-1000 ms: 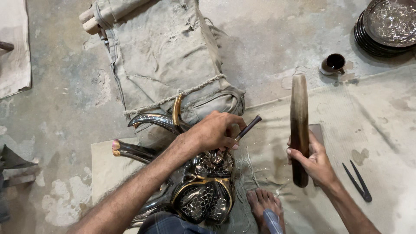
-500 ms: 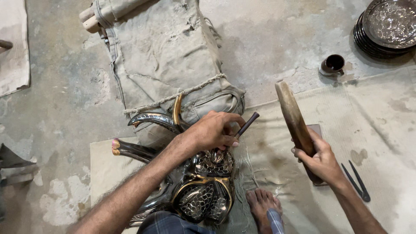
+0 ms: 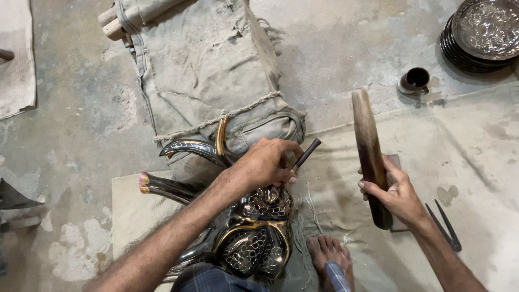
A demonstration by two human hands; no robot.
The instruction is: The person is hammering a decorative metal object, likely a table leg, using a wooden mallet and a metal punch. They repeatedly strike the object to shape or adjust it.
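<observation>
My left hand [image 3: 266,163] grips a thin dark metal punch [image 3: 306,155], its tip set against a shiny black and gold metal figure [image 3: 254,238] with engraved scale patterns and curved horns [image 3: 190,148]. The figure lies between my legs on a cloth. My right hand [image 3: 394,193] holds a long wooden mallet stick [image 3: 368,149] raised upright to the right of the punch, not touching it. My bare foot [image 3: 328,255] rests beside the figure.
A worn piece of canvas [image 3: 205,70] lies on the concrete floor beyond the figure. A stack of dark engraved plates [image 3: 481,32] sits at the top right, a small dark cup [image 3: 415,80] near it. Black tweezers [image 3: 446,226] lie on the cloth at the right.
My right hand tilted the wooden stick toward the punch half a second ago and has swung it back to nearly upright. My left hand stays on the punch.
</observation>
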